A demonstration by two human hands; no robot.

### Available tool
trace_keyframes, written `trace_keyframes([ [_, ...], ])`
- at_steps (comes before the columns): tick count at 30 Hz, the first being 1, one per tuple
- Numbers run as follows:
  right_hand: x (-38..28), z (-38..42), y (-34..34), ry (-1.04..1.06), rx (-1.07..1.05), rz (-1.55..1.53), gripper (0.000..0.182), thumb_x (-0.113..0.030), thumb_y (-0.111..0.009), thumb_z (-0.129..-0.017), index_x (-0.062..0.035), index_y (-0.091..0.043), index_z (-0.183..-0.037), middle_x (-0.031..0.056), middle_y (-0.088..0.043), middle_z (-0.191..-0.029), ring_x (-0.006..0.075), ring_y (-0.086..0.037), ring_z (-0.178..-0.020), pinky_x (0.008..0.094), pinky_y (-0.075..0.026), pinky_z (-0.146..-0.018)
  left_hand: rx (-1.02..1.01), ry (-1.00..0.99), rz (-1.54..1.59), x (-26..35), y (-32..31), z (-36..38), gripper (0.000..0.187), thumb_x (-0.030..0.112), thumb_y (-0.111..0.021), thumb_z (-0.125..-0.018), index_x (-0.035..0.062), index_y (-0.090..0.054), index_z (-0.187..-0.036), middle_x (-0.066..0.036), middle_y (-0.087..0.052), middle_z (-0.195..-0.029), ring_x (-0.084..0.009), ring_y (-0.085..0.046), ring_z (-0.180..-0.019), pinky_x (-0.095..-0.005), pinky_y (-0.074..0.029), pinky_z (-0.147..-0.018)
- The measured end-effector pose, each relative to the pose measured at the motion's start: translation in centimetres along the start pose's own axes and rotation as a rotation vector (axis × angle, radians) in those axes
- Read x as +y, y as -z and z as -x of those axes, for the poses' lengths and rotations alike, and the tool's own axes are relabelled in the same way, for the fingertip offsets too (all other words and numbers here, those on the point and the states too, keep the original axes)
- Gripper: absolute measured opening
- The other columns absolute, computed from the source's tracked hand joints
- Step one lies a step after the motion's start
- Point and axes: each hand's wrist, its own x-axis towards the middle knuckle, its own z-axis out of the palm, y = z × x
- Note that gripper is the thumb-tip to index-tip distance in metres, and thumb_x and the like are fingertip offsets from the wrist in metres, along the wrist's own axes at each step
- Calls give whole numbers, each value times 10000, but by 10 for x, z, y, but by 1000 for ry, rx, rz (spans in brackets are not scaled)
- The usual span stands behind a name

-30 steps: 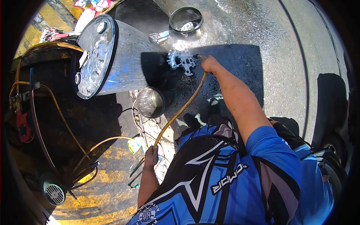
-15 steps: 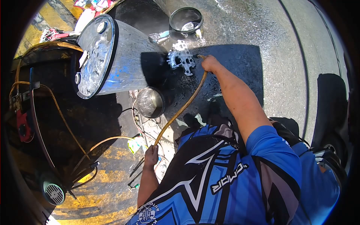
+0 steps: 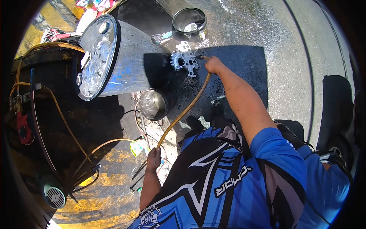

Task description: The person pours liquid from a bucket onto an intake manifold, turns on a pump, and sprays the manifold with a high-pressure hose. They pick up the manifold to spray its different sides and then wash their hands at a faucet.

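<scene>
A yellowish-brown hose (image 3: 185, 110) runs between my two hands. My right hand (image 3: 214, 65) is closed around it near its nozzle end, which points left toward a flat silvery metal plate with many holes (image 3: 185, 58). That plate lies on the wet dark ground beside a large drum. Lower down, my left hand (image 3: 154, 159) grips the same hose close to my body. Whether water is coming from the nozzle I cannot make out clearly.
The big grey-blue drum (image 3: 133, 57) stands at the upper left. A black bucket (image 3: 189, 22) sits beyond the plate, and a second bucket (image 3: 152, 104) is near the drum's base. More hoses (image 3: 110, 142) and cables lie at the left. Another person's blue clothing (image 3: 324, 183) shows at lower right.
My hands, the hose and the plate hold nearly the same positions. At the lower right, the other person in blue has shifted slightly.
</scene>
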Motion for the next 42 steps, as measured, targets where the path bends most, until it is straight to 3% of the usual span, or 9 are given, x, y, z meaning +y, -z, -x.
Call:
trace_keyframes([
  [14,-5,8,11,40,-5,70,261,-132,-566,-823,-40,-751,-982,187,-695,-1116,350,-651,-1073,412,-509,-950,3,0,10,6,0,1,416,379,-510,-1019,-4,-601,-885,-110,-542,-652,-188,-492,-625,-369,-434,-606],
  [17,2,-14,-14,-69,188,-142,296,-196,-526,-888,-28,-743,-1000,175,-704,-1091,348,-653,-1054,425,-510,-924,-4,6,-12,6,0,-1,420,382,-509,-1018,-5,-597,-880,-124,-545,-653,-204,-496,-619,-376,-436,-608],
  [20,-1,-3,9,0,82,-9,266,-124,-554,-821,-27,-751,-972,210,-686,-1117,357,-640,-1084,405,-502,-956,-7,-11,-21,6,0,-2,430,391,-504,-1018,-5,-594,-877,-133,-547,-655,-217,-505,-620,-383,-438,-612],
  [29,-5,3,18,-93,117,-104,257,-142,-582,-827,-75,-769,-990,157,-699,-1136,353,-619,-1122,408,-497,-965,-6,-11,-16,6,-1,-4,470,428,-492,-1017,-10,-598,-883,-140,-562,-663,-231,-527,-627,-386,-445,-618],
  [35,-4,-1,15,-1,86,45,262,-140,-584,-830,-92,-769,-1009,161,-674,-1190,350,-600,-1147,412,-496,-972,-16,20,-6,12,1,-3,475,434,-497,-1014,-8,-593,-871,-135,-557,-656,-215,-520,-621,-382,-442,-610],
  [42,-3,0,16,-28,115,-59,293,-154,-525,-869,-42,-746,-1027,193,-661,-1187,369,-598,-1140,425,-474,-996,14,-22,-19,4,-1,-5,455,410,-492,-1016,-9,-590,-869,-142,-560,-659,-223,-523,-619,-379,-440,-609],
])
